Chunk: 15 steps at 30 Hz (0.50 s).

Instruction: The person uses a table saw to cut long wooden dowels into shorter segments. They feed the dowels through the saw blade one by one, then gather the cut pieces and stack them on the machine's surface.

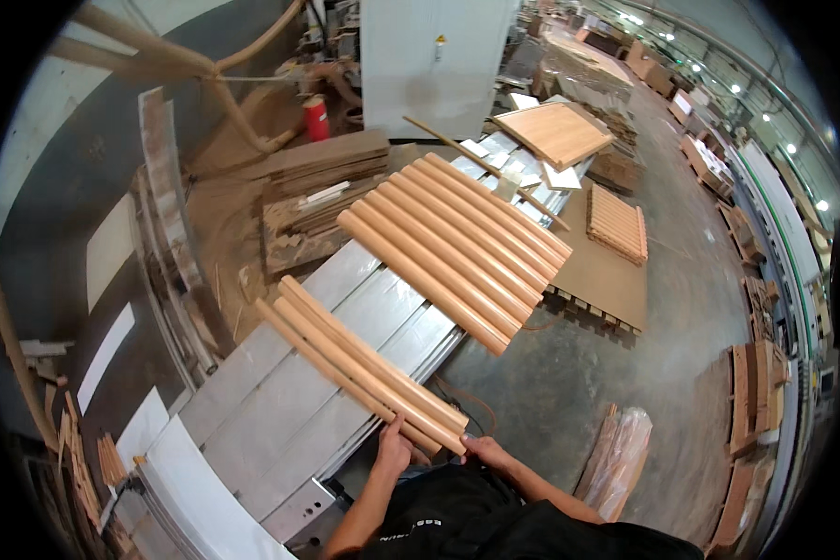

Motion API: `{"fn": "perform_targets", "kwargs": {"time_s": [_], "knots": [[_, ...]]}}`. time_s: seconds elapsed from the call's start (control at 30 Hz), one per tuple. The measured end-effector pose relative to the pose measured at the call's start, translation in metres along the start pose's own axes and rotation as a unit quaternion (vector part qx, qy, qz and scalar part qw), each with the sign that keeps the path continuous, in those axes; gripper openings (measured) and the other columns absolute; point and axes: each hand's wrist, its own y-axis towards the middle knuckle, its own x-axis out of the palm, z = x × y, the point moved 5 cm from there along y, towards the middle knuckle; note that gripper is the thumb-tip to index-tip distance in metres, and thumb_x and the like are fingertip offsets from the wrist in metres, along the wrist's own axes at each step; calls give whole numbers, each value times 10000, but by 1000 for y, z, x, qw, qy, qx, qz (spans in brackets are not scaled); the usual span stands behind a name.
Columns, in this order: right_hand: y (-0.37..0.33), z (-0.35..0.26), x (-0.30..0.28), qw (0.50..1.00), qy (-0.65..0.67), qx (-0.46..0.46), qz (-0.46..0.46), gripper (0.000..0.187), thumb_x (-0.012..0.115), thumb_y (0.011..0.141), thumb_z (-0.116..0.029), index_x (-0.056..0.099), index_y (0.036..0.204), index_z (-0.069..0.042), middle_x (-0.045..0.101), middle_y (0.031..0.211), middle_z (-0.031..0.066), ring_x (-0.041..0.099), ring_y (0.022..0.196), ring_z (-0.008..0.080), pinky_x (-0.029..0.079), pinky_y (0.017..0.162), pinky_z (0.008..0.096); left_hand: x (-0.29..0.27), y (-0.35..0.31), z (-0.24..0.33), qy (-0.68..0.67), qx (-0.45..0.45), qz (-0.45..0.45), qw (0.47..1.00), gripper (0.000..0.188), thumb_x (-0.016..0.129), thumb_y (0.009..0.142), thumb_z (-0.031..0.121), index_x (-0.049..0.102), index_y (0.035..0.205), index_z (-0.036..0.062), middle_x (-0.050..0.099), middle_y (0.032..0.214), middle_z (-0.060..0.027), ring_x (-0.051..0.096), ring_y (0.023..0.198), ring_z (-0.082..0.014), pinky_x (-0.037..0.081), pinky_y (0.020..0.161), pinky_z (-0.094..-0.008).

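Two long wooden mouldings (373,355) with rounded tops lie side by side across the near part of a grey metal bench (252,401). A third, narrower moulding (322,359) runs along their left, with a thin dark gap between. My left hand (397,453) is closed at the near ends, its thumb against the mouldings and its other fingers partly hidden. At the near right corner my right hand (487,453) pinches the end of the mouldings. Farther along the bench rests a row of several similar mouldings (457,252), set close together like a ribbed panel.
A flat wooden panel (555,131) and a thin stick (476,154) lie at the bench's far end. To the right, a brown board (616,271) carries more ribbed mouldings (616,224). A plastic-wrapped bundle (621,457) lies on the floor. A white cabinet (434,75) stands behind.
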Motion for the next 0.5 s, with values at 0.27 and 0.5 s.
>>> {"fn": "perform_targets", "kwargs": {"time_s": [0.27,0.5], "knots": [[42,44,-6,992,107,31,61,660,423,1051,-569,713,903,6,653,671,60,592,622,179,467,601,314,-20,8,-39,113,-49,-24,992,454,650,1001,384,595,1294,42,657,1215,-87,623,1146,-214,507,948,-395],[44,35,2,984,175,-30,13,838,269,1043,-663,496,1370,74,659,1201,235,698,999,306,545,905,394,10,-16,-11,391,-121,-36,912,602,626,968,542,656,1240,6,706,1103,-132,696,983,-242,561,845,-431]]}}
